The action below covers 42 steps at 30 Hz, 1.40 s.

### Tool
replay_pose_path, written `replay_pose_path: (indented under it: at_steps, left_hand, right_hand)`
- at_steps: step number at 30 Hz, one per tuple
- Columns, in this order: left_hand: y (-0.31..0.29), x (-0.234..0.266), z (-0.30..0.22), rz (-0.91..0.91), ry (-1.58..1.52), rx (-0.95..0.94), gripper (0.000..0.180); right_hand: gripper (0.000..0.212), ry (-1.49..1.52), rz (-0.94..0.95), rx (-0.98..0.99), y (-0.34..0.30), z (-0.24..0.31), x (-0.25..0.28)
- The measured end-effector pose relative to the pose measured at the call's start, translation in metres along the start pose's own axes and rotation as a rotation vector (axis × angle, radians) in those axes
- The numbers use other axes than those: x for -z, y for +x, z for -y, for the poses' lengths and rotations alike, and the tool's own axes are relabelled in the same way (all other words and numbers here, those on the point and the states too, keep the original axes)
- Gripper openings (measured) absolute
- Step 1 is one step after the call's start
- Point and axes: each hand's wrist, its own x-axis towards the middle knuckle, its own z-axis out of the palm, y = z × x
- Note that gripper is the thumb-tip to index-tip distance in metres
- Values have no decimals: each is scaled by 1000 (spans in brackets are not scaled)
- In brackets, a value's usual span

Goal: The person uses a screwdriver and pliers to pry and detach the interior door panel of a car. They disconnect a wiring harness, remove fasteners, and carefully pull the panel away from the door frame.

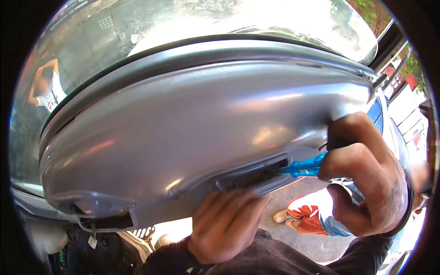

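A grey car door panel [174, 123] spans the middle of the view, with a recessed pull handle [229, 178] low on its right half. My right hand [366, 176] is closed around the blue translucent handle of a screwdriver [305, 166]. The tool points left into the recess, and its tip is hidden there. My left hand [227, 224] is bent over the panel's lower edge, just under the recess. Its fingertips are slightly smeared and partly out of sight against the panel.
Window glass [206, 23] rises above the panel. At the panel's lower left, a cable [93, 229] hangs from an opening. A person [46, 87] with raised arms appears at far left. Red and white trousers [307, 213] and shoes show below my right hand; another person's blurred head [419, 176] is at the right edge.
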Motion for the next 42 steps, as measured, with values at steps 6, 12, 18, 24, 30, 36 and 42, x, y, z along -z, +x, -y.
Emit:
replay_pose_path:
  at_steps: [6, 12, 18, 24, 30, 36, 42]
  left_hand:
    - [-45, 33, 8, 34, 170, 56, 36]
    - [-54, 32, 17, 102, 144, -12, 29]
    - [-52, 32, 23, 69, 90, -62, 28]
    - [-40, 33, 21, 141, 91, -19, 31]
    - [-25, 28, 2, 127, 31, 270, 34]
    - [-28, 37, -6, 116, -118, 579, 28]
    - [-47, 37, 20, 53, 107, 79, 22]
  right_hand:
    - [50, -46, -33, -204, -4, 12, -4]
    - [50, -83, -39, -111, 0, 14, -8]
    - [39, 132, -167, -146, 0, 16, -27]
    - [45, -81, -340, -207, 5, 26, -41]
    - [44, 317, -165, -107, 6, 12, -27]
    - [74, 10, -401, -210, -16, 21, -66]
    - [79, 381, -818, -195, -22, 37, -84]
